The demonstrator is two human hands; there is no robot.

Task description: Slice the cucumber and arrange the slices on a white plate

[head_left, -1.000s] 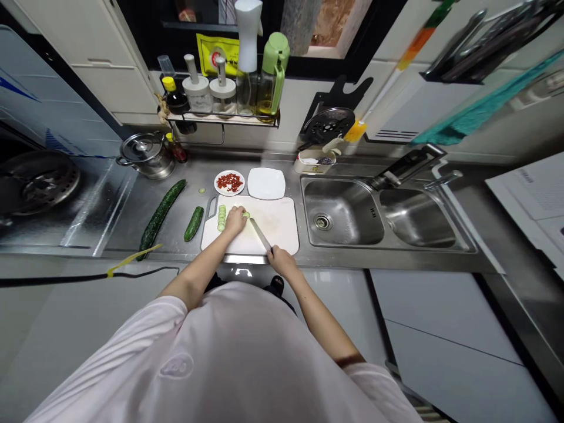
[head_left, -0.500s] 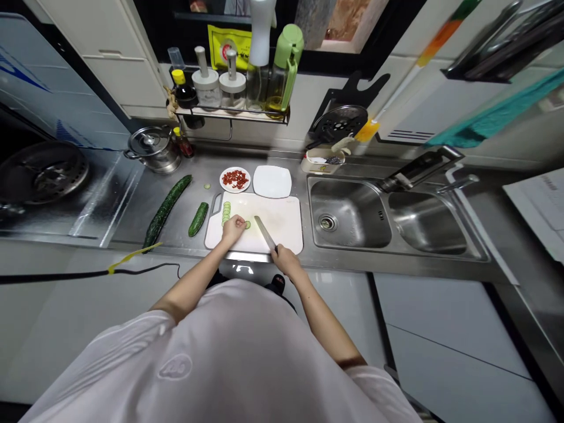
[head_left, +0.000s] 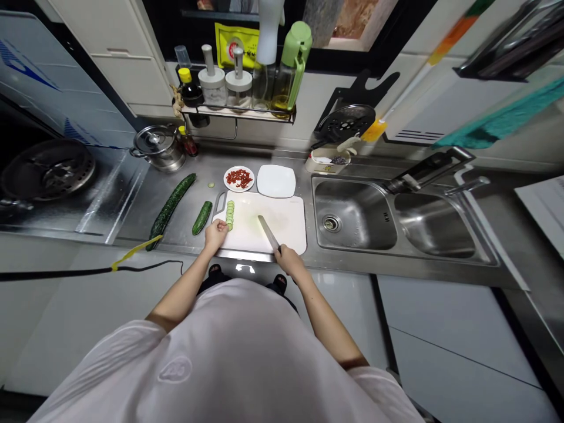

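At the left part of the white cutting board [head_left: 282, 235], my left hand [head_left: 215, 236] has its fingers pinched at the near end of a row of cucumber slices [head_left: 230, 212]. They touch the nearest slice. My right hand [head_left: 288, 260] is closed round the handle of a kitchen knife [head_left: 268, 232], whose blade lies low over the board, tip pointing away to the left. Left of the board rests a cut piece of cucumber [head_left: 202, 218]. Beyond it is a longer whole cucumber [head_left: 171, 204]. A small cucumber end [head_left: 211, 184] sits on the steel counter.
Behind the board stand a plate of chopped red pieces [head_left: 238, 178] and a white square plate [head_left: 276, 180]. A double sink [head_left: 356, 211] is on the right. At the left are a lidded pot [head_left: 159, 148] and a wok [head_left: 48, 170]. A bottle rack [head_left: 238, 111] hangs above.
My left hand has moved left with a cucumber slice, from the middle of the board to the near end of the row. The knife stays in my right hand, almost still.
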